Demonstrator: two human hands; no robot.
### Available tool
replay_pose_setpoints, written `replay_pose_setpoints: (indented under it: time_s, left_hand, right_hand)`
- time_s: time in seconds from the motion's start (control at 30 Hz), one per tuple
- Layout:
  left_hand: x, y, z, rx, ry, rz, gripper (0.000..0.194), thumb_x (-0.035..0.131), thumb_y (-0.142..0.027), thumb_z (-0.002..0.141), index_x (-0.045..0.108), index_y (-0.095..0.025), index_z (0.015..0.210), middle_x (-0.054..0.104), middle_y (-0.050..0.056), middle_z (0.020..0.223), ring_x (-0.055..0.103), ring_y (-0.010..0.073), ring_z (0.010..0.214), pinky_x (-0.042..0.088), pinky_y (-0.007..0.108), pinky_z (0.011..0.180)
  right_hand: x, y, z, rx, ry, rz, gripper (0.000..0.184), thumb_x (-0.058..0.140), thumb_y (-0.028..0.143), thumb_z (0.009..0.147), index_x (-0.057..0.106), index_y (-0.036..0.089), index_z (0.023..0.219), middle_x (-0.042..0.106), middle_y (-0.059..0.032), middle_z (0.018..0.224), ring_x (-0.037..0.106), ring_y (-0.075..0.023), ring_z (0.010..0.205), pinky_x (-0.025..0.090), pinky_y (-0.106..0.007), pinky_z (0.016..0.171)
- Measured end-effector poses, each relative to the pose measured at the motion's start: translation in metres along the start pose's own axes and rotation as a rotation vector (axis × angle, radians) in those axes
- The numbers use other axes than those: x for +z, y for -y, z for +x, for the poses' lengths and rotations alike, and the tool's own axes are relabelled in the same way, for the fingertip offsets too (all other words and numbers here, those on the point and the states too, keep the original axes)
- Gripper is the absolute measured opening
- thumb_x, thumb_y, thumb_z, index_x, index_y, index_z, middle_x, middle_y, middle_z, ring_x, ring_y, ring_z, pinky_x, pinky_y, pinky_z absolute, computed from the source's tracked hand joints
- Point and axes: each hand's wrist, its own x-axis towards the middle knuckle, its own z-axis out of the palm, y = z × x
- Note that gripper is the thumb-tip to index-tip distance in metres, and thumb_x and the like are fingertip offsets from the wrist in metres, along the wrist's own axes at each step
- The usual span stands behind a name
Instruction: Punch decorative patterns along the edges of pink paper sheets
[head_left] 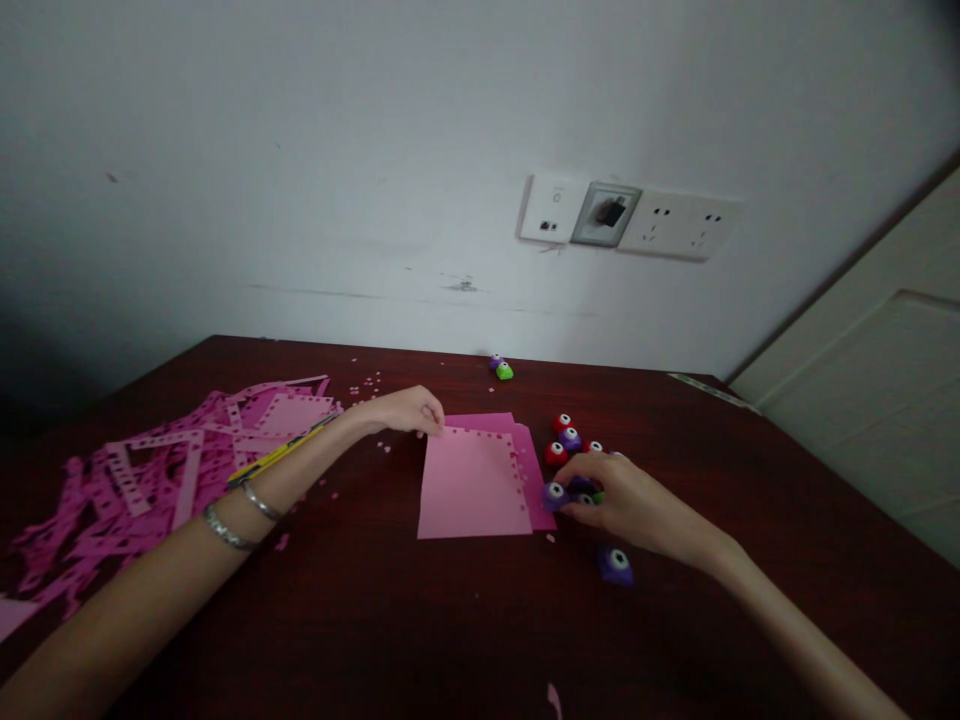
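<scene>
"Two edges of the light pink square paper sheet [469, 490], the far and the right, seem to have been worked: small holes are lined up along both."

"And what is left?"

"No holes can be made out along the left and near edges. Hole-punched pink paper strips [191, 465] are heaped at the left."

"Where is the sheet placed?"

"It is laid on the dark reddish-brown counter [450, 630], partly over a darker pink paper sheet [534, 480]."

"And the fingers?"

"The far left corner is pinched by the left hand [405, 410]. A small purple plastic punch with a white top [555, 495] is gripped by the right hand's [637, 505] fingers, beside the right edge."
</scene>
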Motion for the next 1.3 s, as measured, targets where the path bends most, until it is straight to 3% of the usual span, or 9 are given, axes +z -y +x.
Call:
replay_pose_setpoints:
  time_s: [0.3,1.3]
  left_hand:
    - [-0.004,0.000,-0.003,-0.084,0.002,-0.282,0.022,0.071,-0.031,0.059,0.065,-0.014,0.070,0.055,0.000,0.057,0.046,0.0092,0.053,0.029,0.025,0.049]
    - [0.001,0.006,0.003,-0.131,0.024,-0.410,0.021,0.074,-0.028,0.059,0.065,-0.013,0.071,0.058,-0.001,0.060,0.047,0.0070,0.053,0.035,0.024,0.054]
  right_hand:
    - [0.000,-0.008,0.003,-0.001,0.011,0.079,0.016,0.062,0.027,0.073,0.067,0.024,0.088,0.067,-0.0005,0.089,0.060,-0.0171,0.080,0.045,-0.028,0.072]
    - [0.001,-0.002,0.002,0.015,0.029,0.088,0.018,0.062,0.026,0.071,0.068,0.023,0.089,0.067,-0.0008,0.088,0.060,-0.0172,0.079,0.047,-0.026,0.070]
